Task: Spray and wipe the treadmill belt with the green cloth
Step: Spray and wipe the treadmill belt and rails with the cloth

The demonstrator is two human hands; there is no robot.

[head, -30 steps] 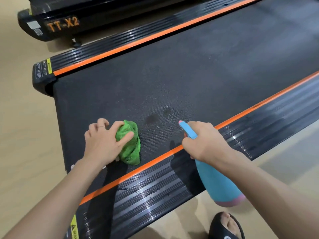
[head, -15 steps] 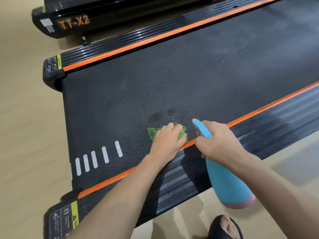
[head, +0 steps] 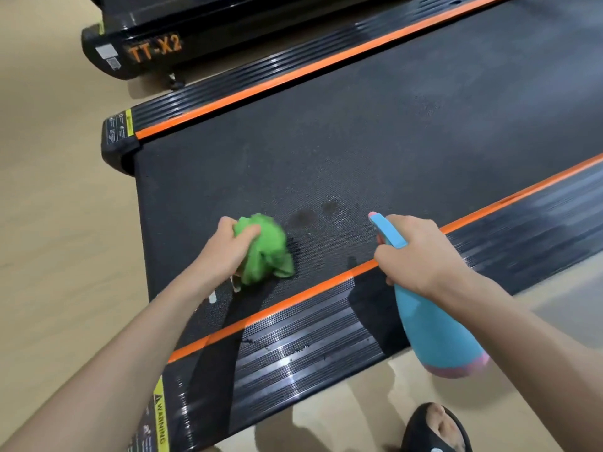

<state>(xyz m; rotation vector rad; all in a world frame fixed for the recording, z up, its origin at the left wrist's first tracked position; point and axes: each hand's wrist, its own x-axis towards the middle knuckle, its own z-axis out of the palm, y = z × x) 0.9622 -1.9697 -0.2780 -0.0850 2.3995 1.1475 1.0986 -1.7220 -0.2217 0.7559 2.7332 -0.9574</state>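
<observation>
The black treadmill belt [head: 375,132] runs diagonally across the view, with two dark wet spots [head: 318,212] near its rear end. My left hand [head: 225,251] grips the bunched green cloth [head: 264,251] and presses it on the belt just left of the spots. My right hand [head: 414,252] holds a blue spray bottle [head: 430,324] with a pink base, its nozzle pointing toward the wet spots above the near orange stripe.
The near side rail [head: 310,347], black and ribbed with an orange stripe, lies between me and the belt. A second treadmill marked TT-X2 [head: 153,50] stands behind. Beige floor surrounds both. My foot in a black sandal [head: 437,429] is at the bottom right.
My left hand swept the cloth right to the wet spots half a second ago, and has now come back left, bunching the cloth. The right hand and bottle held nearly still.
</observation>
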